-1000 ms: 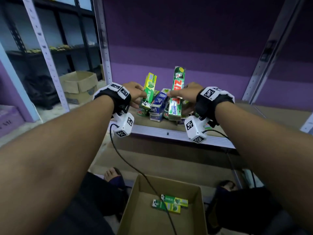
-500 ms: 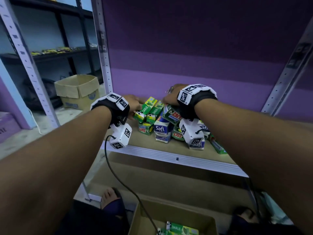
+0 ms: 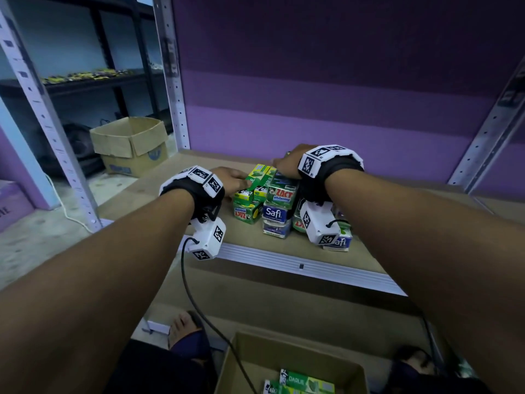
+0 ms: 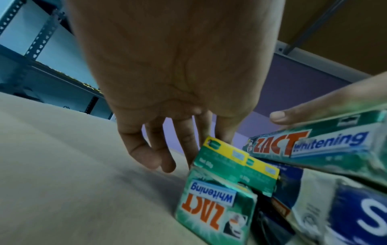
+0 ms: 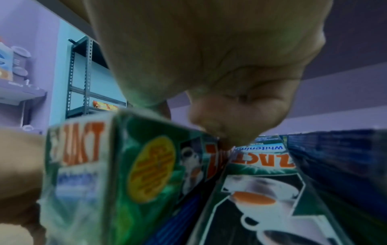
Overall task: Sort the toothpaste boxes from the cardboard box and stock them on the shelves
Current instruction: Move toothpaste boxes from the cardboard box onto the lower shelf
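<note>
On the shelf (image 3: 159, 191), left hand (image 3: 231, 177) fingers (image 4: 150, 155) are hanging loosely open beside the Darlie boxes (image 3: 260, 180), while the right hand (image 3: 287, 163) is lying across the Zact box (image 3: 282, 190), grip unclear.

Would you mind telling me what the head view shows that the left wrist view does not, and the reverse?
Only the head view shows the cardboard box on the floor with Darlie boxes inside, and both wrists. Only the left wrist view shows the left hand from beneath, fingers loose beside the pile. Both show Zact Whitening boxes on the shelf.
</note>
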